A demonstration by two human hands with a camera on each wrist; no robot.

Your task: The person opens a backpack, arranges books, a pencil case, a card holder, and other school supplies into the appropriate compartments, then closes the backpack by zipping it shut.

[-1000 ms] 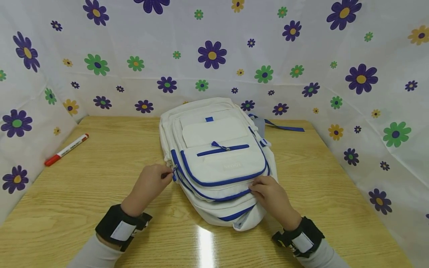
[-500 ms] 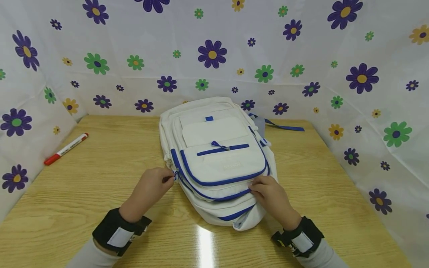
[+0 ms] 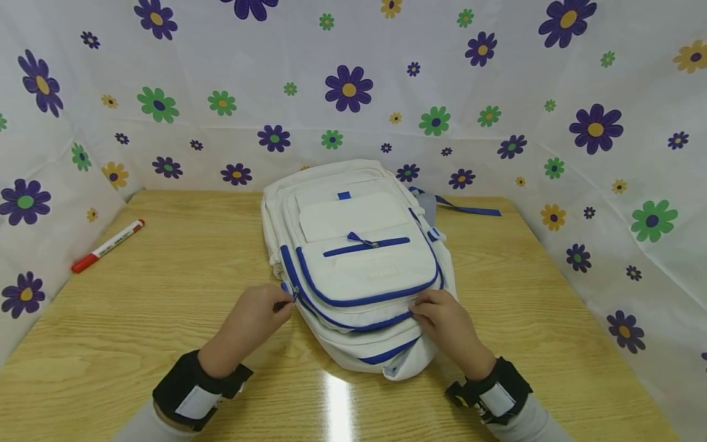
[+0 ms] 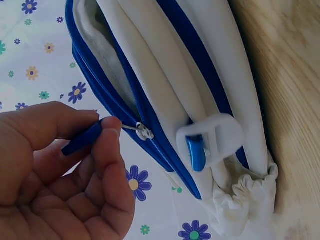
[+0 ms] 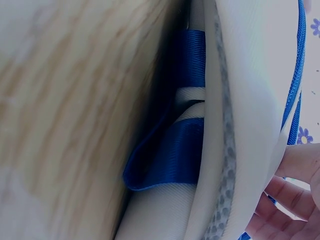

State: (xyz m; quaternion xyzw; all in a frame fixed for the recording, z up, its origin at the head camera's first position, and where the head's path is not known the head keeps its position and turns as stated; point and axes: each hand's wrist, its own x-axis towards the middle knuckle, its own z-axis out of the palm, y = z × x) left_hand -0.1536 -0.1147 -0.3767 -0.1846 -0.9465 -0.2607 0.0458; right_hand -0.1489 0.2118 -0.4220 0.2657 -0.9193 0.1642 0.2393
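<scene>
A white backpack (image 3: pixel 356 218) with blue zipper trim lies front side up on the table. At its left side my left hand (image 3: pixel 251 319) pinches a blue zipper pull (image 4: pixel 82 139) between thumb and fingers. The pull's cord runs taut to a metal slider (image 4: pixel 145 132); on one side of the slider the zipper gapes and pale lining shows. My right hand (image 3: pixel 448 326) pinches the fabric along the blue-trimmed seam at the backpack's lower right. In the right wrist view, the thumb and fingers (image 5: pixel 287 195) lie on either side of that edge, partly hidden by the bag.
A red-capped marker (image 3: pixel 108 245) lies at the table's left. The backpack's blue strap end (image 3: pixel 469 210) trails toward the back right. A white plastic buckle (image 4: pixel 212 140) sits on the bag's side. Flowered cloth (image 3: pixel 348 147) stands behind and along both sides of the wooden table (image 3: pixel 166 276).
My left hand has drawn the zipper pull and slider a short way down the bag's left side, toward me. The right hand keeps its grip in place.
</scene>
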